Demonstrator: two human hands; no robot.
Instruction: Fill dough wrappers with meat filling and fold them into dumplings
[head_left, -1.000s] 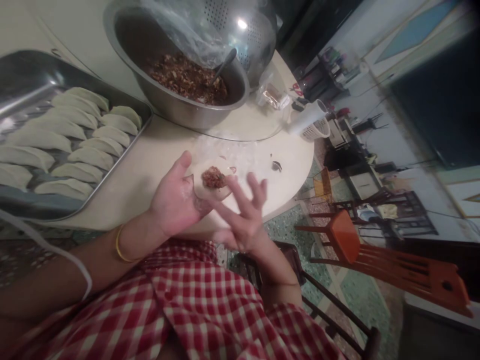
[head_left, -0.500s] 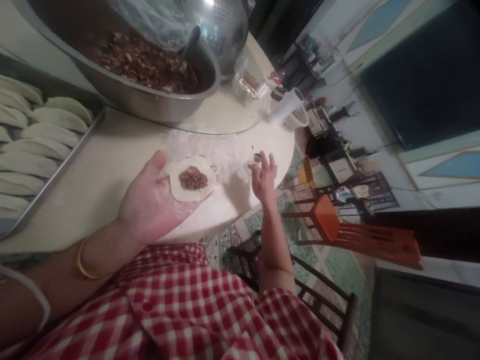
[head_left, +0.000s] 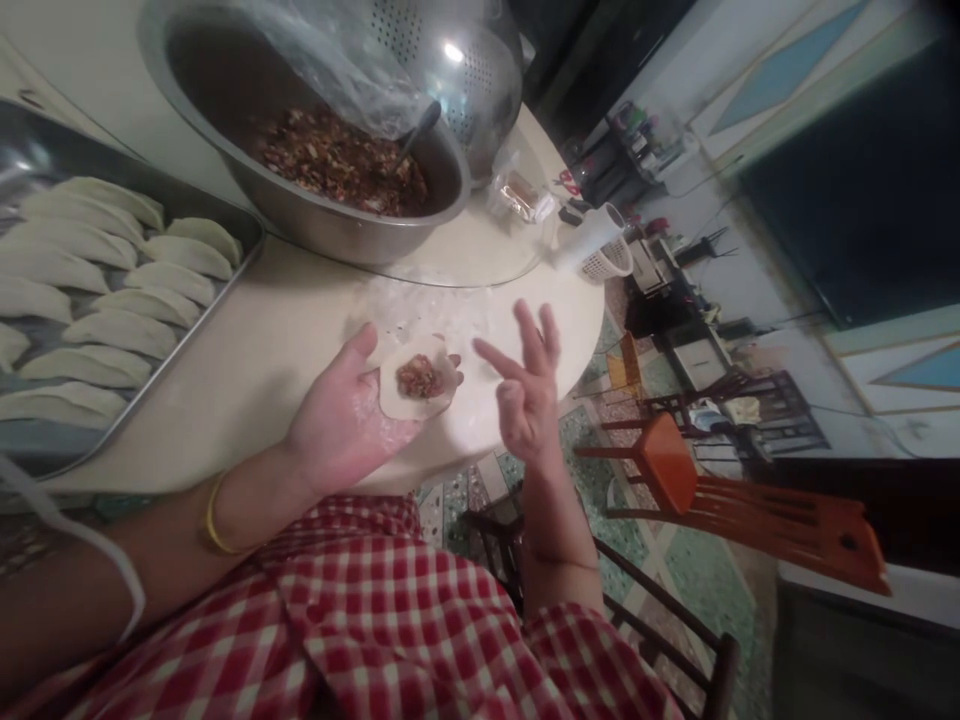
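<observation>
On the fingers of my left hand, palm up and dusted with flour, rests a round dumpling wrapper. A mound of chopped filling sits at the wrapper's centre. My right hand is raised just to the right of the wrapper, apart from it, with its fingers spread and nothing visible in them. Folded dumplings lie in rows in a metal tray at the left. Behind my left hand, a large metal bowl contains more filling with a spoon stuck in it.
A clear plastic bag hangs over the bowl's rim, and a metal colander stands beside it. Farther back on the table are a small packet and a white basket. An orange chair stands at the right.
My right hand has come back from the table toward my body, its fingers opening wider. The wrapper stays on my left hand. The view has shifted slightly left and up.
</observation>
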